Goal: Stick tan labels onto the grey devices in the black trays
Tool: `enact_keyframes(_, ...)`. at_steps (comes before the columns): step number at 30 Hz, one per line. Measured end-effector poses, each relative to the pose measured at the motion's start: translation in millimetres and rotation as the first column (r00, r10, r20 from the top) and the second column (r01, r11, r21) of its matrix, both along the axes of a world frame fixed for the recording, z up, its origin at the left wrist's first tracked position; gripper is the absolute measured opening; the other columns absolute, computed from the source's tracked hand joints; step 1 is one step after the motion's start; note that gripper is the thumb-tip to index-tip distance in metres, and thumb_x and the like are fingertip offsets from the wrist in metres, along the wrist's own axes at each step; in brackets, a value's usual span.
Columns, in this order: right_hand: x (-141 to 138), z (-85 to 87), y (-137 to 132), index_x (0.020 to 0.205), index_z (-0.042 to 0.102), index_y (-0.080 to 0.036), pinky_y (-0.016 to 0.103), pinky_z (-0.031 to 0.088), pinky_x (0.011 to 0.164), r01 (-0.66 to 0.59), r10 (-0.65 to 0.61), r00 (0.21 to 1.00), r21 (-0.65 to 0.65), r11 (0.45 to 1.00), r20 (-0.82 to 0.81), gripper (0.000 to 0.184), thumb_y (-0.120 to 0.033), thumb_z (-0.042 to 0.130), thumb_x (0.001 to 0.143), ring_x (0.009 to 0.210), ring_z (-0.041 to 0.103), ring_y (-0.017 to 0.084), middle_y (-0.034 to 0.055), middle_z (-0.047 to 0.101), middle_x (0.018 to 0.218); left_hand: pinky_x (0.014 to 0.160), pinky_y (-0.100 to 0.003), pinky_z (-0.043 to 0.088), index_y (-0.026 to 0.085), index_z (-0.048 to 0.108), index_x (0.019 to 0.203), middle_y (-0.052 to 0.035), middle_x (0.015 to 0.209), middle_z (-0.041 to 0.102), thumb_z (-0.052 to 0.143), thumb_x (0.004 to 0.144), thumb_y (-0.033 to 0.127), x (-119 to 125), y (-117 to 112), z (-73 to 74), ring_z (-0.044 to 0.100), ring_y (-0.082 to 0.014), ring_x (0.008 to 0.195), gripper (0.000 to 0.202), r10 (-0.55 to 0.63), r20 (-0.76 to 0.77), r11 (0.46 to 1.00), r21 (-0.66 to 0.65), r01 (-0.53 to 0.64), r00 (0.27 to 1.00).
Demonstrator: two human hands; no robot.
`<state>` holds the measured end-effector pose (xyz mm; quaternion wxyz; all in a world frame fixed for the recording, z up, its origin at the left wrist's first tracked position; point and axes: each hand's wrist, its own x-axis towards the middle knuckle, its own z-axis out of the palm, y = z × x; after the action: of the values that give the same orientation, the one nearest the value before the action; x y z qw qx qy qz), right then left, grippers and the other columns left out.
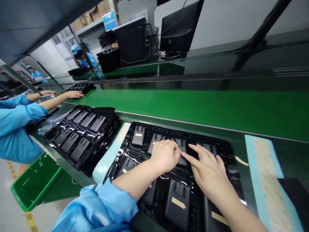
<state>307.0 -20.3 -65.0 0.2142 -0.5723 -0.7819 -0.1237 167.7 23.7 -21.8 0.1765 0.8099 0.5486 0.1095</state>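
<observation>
A black plastic tray (233,154) in front of me holds several dark rectangular plastic cases (178,204), several bearing a tan adhesive strip (178,203). My left hand (166,155) is over a case in the far row, its fingers curled into a pinch; anything between them is too small or hidden to make out. From the right, my right hand (210,169) reaches over the same case with fingers stretched and spread. Its thumb side comes close to the left fingertips; whether they touch, I cannot tell. Both hands partly cover that case.
Light blue backing sheets (253,167) with tan strips lie right and left of the tray. Leftward stands a stack of filled trays (96,141). A co-worker's hands (74,94) reach toward another tray stack (80,87). Beyond runs a green belt (217,109); a green bin (36,180) sits lower left.
</observation>
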Motion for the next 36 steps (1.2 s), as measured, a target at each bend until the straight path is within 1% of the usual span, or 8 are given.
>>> enact_keyframes(5, -2.0, -0.1, -0.9, 0.091, 0.065, -0.029, 0.052, 0.045, 0.071, -0.009, 0.009, 1.0, 0.011, 1.0, 0.018, 0.048, -0.015, 0.02, 0.084, 0.102, 0.047, 0.027, 0.0089, 0.054, 0.107, 0.075, -0.03, 0.043, 0.018, 0.056, 0.071, -0.0004, 0.081, 0.061, 0.042, 0.079, 0.022, 0.8, 0.1, 0.5, 0.057, -0.0175, 0.08, 0.017, 0.007, -0.001, 1.0, -0.007, -0.007, 1.0)
enact_keyframes(8, -2.5, -2.2, -1.0, 0.089, 0.066, -0.029, 0.054, 0.043, 0.072, 0.018, -0.018, 1.0, 0.024, 1.0, 0.0, 0.049, -0.014, 0.019, 0.083, 0.103, 0.046, 0.027, 0.0089, 0.053, 0.108, 0.075, -0.03, 0.043, 0.018, 0.055, 0.07, -0.0001, 0.079, 0.062, 0.042, 0.078, 0.022, 2.6, 1.1, -1.4, 0.057, -0.0173, 0.078, 0.016, 0.03, 0.005, 1.0, 0.0, -0.03, 1.0)
enact_keyframes(14, -2.4, -3.4, -1.3, 0.093, 0.064, -0.032, 0.055, 0.041, 0.075, 0.027, -0.027, 1.0, -0.043, 0.999, -0.01, 0.047, -0.013, 0.023, 0.082, 0.106, 0.042, 0.028, 0.0075, 0.051, 0.111, 0.074, -0.03, 0.044, 0.018, 0.055, 0.069, -0.0009, 0.078, 0.062, 0.042, 0.076, 0.02, 5.3, 1.1, -0.2, 0.058, -0.0172, 0.076, 0.015, 0.062, -0.009, 0.998, -0.026, -0.062, 0.998)
enact_keyframes(19, -1.5, -0.5, -2.7, 0.089, 0.065, -0.032, 0.054, 0.043, 0.072, 0.015, -0.015, 1.0, 0.014, 1.0, 0.015, 0.047, -0.015, 0.022, 0.083, 0.103, 0.045, 0.028, 0.0085, 0.053, 0.108, 0.076, -0.031, 0.043, 0.017, 0.055, 0.074, -0.0025, 0.08, 0.062, 0.039, 0.079, 0.019, 4.5, -0.2, 2.0, 0.057, -0.0184, 0.079, 0.016, 0.063, -0.028, 0.998, -0.025, -0.064, 0.998)
enact_keyframes(24, -2.7, 0.6, -2.8, 0.089, 0.065, -0.032, 0.053, 0.042, 0.073, 0.025, -0.026, 0.999, 0.035, 0.999, 0.04, 0.046, -0.014, 0.023, 0.082, 0.102, 0.045, 0.027, 0.0081, 0.054, 0.106, 0.078, -0.031, 0.042, 0.017, 0.054, 0.077, -0.003, 0.082, 0.061, 0.038, 0.081, 0.02, 2.5, 0.1, 1.7, 0.057, -0.0182, 0.082, 0.017, 0.041, -0.042, 0.999, -0.032, -0.043, 0.998)
enact_keyframes(27, -3.9, 1.2, -2.4, 0.088, 0.066, -0.029, 0.054, 0.043, 0.069, 0.004, -0.008, 0.998, 0.063, 0.998, 0.057, 0.047, -0.015, 0.022, 0.083, 0.1, 0.047, 0.029, 0.0102, 0.055, 0.104, 0.078, -0.031, 0.042, 0.018, 0.054, 0.074, -0.0016, 0.081, 0.06, 0.04, 0.082, 0.027, 2.8, 0.1, 0.6, 0.056, -0.0179, 0.082, 0.019, 0.026, -0.017, 0.999, -0.028, -0.027, 1.0)
enact_keyframes(31, -4.2, 2.9, -2.7, 0.085, 0.066, -0.026, 0.056, 0.042, 0.069, -0.003, -0.002, 0.998, 0.075, 0.997, 0.067, 0.046, -0.013, 0.022, 0.083, 0.1, 0.046, 0.03, 0.0118, 0.054, 0.105, 0.075, -0.032, 0.042, 0.018, 0.054, 0.072, -0.0013, 0.079, 0.06, 0.046, 0.08, 0.035, 5.2, 0.2, -2.8, 0.056, -0.0187, 0.081, 0.021, 0.058, -0.011, 0.998, -0.004, -0.058, 0.998)
enact_keyframes(36, -2.0, 4.6, -3.3, 0.084, 0.066, -0.027, 0.055, 0.041, 0.071, 0.025, -0.027, 0.999, 0.081, 0.996, 0.03, 0.046, -0.016, 0.021, 0.083, 0.1, 0.046, 0.029, 0.0109, 0.054, 0.104, 0.074, -0.031, 0.043, 0.018, 0.054, 0.073, -0.0006, 0.08, 0.06, 0.045, 0.079, 0.028, 5.6, 1.5, -6.1, 0.056, -0.0173, 0.079, 0.014, 0.059, -0.025, 0.998, -0.003, -0.059, 0.998)
